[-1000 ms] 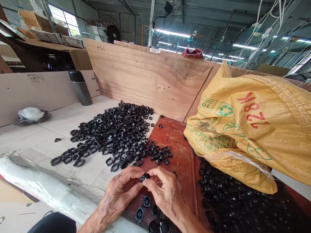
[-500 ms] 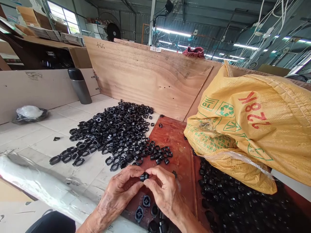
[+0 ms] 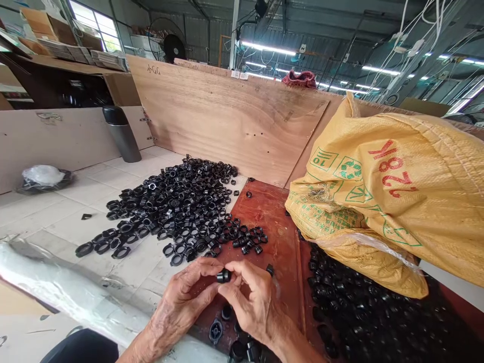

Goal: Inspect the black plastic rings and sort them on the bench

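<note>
So, black fitting (image 3: 223, 276): centre of the clock here, held up over the red panel (image 3: 270, 206) on the desk (image 3: 49, 222), pinched between both hands
Left hand (image 3: 185, 295): at 8 o'clock, thumb and index finger grasping the fitting from that side
Right hand (image 3: 251, 297): at 4 o'clock, fingers grasping the other end, some hidden, so can't tell how hard they squeeze
Pinch: I'd line both grips up on one axis and turn gently, round plastic like that probably rolls or pops out if one side presses harder
Ring pile (image 3: 177, 206): 11 o'clock, near edge quite close to the fingers, so lifting straight up seems safer than sweeping forward
Star-shaped cap (image 3: 216, 331): 6 o'clock, between the forearms, more black bits beside it partly hidden by the right hand, a dropped wrist could knock them
Loose black piece (image 3: 269, 269): 3 o'clock, just beside the right knuckles, easy to bump
Yellow sack (image 3: 359, 186): 2 o'clock, slumped over part of the dark heap (image 3: 351, 307) at 3, likely awkward to reach past
Wooden board (image 3: 227, 111): 12, walls off the far side
Flask (image 3: 123, 136): 11, well beyond the pile, no bother
</note>
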A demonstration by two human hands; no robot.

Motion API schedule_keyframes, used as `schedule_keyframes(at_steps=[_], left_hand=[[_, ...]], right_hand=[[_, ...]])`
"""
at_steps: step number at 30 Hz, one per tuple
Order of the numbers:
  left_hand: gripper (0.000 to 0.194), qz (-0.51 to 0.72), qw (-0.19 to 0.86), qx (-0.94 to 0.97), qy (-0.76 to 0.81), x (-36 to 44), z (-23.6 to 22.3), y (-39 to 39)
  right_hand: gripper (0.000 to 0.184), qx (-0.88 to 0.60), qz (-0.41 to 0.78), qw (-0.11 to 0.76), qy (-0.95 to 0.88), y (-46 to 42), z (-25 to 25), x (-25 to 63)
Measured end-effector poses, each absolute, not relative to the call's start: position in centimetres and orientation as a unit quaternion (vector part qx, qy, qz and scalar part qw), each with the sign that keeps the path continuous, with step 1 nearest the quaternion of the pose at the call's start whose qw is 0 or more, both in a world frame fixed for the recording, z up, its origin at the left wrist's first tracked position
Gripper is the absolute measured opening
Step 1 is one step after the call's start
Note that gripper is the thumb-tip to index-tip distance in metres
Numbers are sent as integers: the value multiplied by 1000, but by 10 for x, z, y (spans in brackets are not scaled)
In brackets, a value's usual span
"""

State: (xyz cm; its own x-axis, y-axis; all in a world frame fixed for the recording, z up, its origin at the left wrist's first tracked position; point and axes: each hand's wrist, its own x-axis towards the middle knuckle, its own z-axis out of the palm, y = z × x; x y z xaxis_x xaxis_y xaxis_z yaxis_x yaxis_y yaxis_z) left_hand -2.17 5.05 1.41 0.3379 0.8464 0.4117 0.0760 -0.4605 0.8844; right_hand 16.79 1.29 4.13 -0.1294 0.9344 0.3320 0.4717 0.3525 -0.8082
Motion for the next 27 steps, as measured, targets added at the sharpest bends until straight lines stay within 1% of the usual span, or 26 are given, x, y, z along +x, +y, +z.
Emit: schedule_keyframes(at_steps=[4,7,8,9,11,12,13,14,15,16,17,18,21,23,24,26,27], left_hand=[[18,472,408,714,317,-22,12,50],[18,459,401,731,307,-23,13,49],[18,453,401,734,308,-24,13,48],[18,449,404,733,312,-24,13,48],[18,450,421,719,320,-24,11,49],[18,453,431,711,322,-24,10,49],[18,456,438,704,323,-24,9,49],[17,457,441,701,324,-24,7,50],[17,456,439,702,326,-24,6,50],[18,451,434,706,330,-24,6,50],[18,448,429,709,336,-24,6,50],[18,448,426,708,341,-24,6,50],[17,455,425,702,347,-24,7,51],[17,449,421,709,345,-24,9,51],[18,444,417,715,344,-24,10,51],[20,438,411,721,344,-24,13,51],[19,437,411,722,345,-24,14,50]], right_hand=[[14,-517,244,399,-717,13,41,170],[41,-551,220,392,-703,16,35,169],[46,-557,221,398,-694,16,34,168],[44,-557,229,407,-686,16,34,168],[27,-539,259,421,-682,15,35,167],[27,-523,271,422,-689,14,37,167],[33,-510,277,419,-698,13,38,167],[32,-507,276,412,-705,12,40,167],[24,-512,268,404,-709,11,40,168],[23,-525,258,395,-709,11,41,169],[32,-542,249,388,-703,11,42,169],[37,-556,247,385,-694,11,42,170],[25,-535,274,390,-698,13,43,170],[27,-518,288,384,-708,13,43,170],[23,-526,282,375,-709,13,42,170],[30,-557,258,358,-703,14,41,171],[30,-564,250,356,-702,14,41,171]])
